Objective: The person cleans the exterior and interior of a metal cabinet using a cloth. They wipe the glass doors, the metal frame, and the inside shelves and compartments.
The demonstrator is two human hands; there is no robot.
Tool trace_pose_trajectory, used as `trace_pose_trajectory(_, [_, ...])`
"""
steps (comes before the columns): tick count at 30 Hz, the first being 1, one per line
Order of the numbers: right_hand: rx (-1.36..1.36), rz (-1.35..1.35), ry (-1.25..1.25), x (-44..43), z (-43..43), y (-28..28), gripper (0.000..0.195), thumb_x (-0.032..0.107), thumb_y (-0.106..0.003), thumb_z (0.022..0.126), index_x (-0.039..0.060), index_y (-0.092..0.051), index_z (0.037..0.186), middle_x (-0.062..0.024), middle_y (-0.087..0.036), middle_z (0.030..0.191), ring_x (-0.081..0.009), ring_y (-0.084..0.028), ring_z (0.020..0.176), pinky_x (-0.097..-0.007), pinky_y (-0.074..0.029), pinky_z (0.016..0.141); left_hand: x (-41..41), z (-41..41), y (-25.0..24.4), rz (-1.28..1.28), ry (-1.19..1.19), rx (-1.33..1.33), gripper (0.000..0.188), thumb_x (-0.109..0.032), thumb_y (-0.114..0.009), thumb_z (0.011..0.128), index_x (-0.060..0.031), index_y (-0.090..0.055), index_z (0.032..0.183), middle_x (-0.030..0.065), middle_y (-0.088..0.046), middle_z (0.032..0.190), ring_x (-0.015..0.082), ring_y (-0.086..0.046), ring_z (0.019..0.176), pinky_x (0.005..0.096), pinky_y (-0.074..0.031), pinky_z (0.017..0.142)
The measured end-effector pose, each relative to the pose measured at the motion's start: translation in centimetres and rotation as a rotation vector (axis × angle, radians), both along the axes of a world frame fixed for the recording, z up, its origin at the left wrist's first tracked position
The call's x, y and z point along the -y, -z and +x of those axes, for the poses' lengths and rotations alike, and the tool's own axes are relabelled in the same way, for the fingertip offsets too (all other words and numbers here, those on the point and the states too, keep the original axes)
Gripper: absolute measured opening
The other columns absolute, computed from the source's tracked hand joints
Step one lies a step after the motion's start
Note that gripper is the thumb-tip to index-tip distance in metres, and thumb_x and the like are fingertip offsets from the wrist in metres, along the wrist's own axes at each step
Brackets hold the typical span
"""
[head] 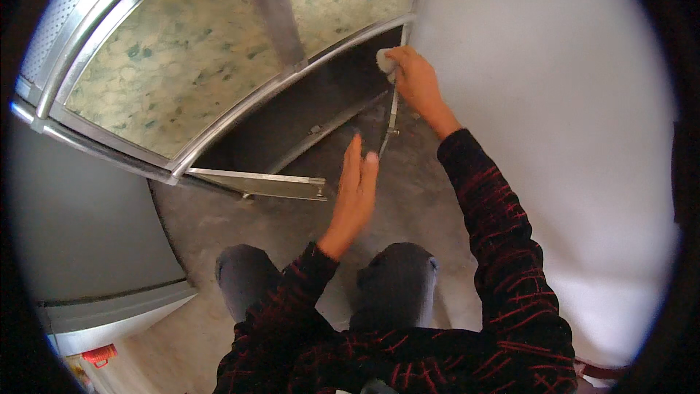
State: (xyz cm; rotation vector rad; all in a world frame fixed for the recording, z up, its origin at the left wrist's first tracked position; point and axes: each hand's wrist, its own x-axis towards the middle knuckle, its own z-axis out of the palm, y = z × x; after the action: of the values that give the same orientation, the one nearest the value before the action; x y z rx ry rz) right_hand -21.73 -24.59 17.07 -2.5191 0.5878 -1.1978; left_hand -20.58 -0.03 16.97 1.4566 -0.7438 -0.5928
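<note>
My right hand (416, 81) grips a small white pad (385, 61), either a folded cloth or a sponge. It is at the upper part of the right door (394, 109) of a metal-framed cabinet (240, 112); whether the pad presses on the door is unclear. My left hand (353, 197) holds nothing, its fingers stretched out in front of the cabinet's dark lower compartment (306, 104). Just left of those fingers, the left door (262, 181) stands swung outward. Above the compartment, mottled green-and-cream panels (180, 60) fill the frame.
A white wall (547, 120) rises close on the right. At the left is a large grey panelled unit (87, 219), with a red plastic item (99, 354) low beside it. My bent knees (394, 284) are over the bare, stained floor (213, 230).
</note>
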Motion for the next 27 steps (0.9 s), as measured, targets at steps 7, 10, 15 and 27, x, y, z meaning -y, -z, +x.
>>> trace_pose_trajectory(7, [0.021,0.283,-0.317,-7.5,-5.4,-0.7,0.035,-0.007,-0.052,0.081,0.0056,-0.060,0.113,-0.0138,-0.058,0.114,-0.0319,-0.059,0.100,-0.0337,-0.049,0.082,4.6,-0.8,4.2,0.066,0.001,0.227,0.043,-0.020,-0.058,0.089,0.0013,-0.046,0.124,0.0213,-0.051,0.119,0.0355,-0.047,0.116,0.0406,-0.037,0.097])
trace_pose_trajectory(10, [0.060,0.184,-0.321,-5.9,-5.2,-0.7,0.032,-0.004,-0.055,0.080,0.0069,-0.062,0.109,-0.0126,-0.059,0.108,-0.0331,-0.060,0.092,-0.0375,-0.050,0.077,6.3,0.1,3.5,0.100,-0.103,0.535,0.027,-0.021,-0.061,0.086,0.0002,-0.055,0.101,0.0184,-0.059,0.094,0.0364,-0.054,0.093,0.0425,-0.043,0.080])
trace_pose_trajectory(15, [0.045,0.132,-0.036,3.4,-0.8,0.1,0.032,0.000,-0.058,0.081,0.0105,-0.063,0.110,-0.0146,-0.056,0.107,-0.0305,-0.060,0.088,-0.0363,-0.049,0.076,8.3,0.3,3.3,0.231,-0.155,0.764,0.028,-0.023,-0.064,0.084,-0.0010,-0.054,0.071,0.0136,-0.057,0.065,0.0359,-0.056,0.062,0.0446,-0.043,0.056])
trace_pose_trajectory(27, [0.033,0.074,-0.036,7.0,1.2,0.8,0.029,-0.008,-0.050,0.077,0.0073,-0.065,0.097,-0.0143,-0.059,0.096,-0.0346,-0.060,0.087,-0.0383,-0.049,0.078,8.5,0.2,2.1,0.328,-0.045,0.806,0.025,-0.024,-0.062,0.084,-0.0019,-0.059,0.073,0.0159,-0.063,0.073,0.0362,-0.062,0.066,0.0457,-0.046,0.058])
